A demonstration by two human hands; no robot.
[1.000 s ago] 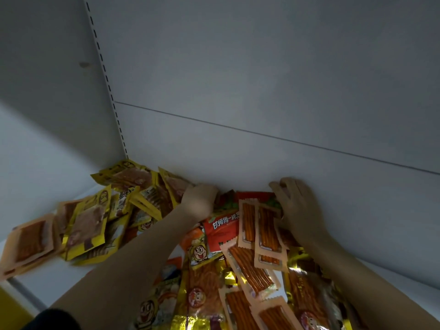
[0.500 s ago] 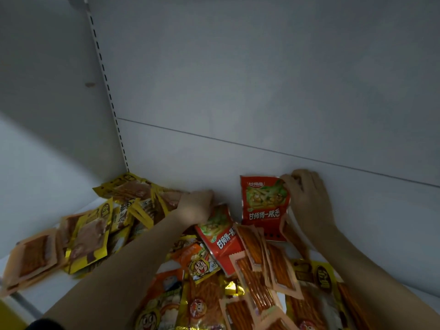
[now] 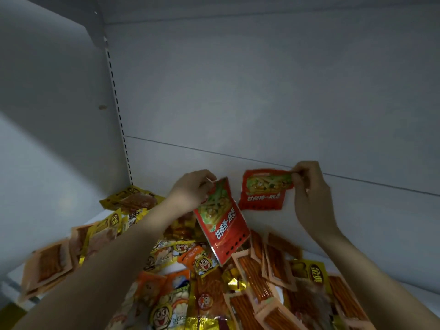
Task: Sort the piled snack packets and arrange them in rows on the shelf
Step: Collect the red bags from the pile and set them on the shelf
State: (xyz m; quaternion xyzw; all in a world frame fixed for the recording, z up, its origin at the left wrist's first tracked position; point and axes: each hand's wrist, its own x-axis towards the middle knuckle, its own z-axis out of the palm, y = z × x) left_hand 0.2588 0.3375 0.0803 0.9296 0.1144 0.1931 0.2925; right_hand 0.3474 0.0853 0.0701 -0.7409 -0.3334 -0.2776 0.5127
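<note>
packets point(image 3: 207, 279) lie heaped on the shelf point(image 3: 100, 217). above the heap, the left hand point(image 3: 192, 189) pinches a tilted red packet point(image 3: 222, 221) by its top. beyond the heap, the right hand point(image 3: 309, 194) pinches a second red packet point(image 3: 264, 190) at its corner, against the back wall point(image 3: 262, 91).

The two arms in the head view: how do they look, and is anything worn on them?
Both forearms are bare up to the frame's lower edge; no sleeve shows. The left hand and right hand show no glove, ring, watch or bracelet. Dim light hides finer detail.
</note>
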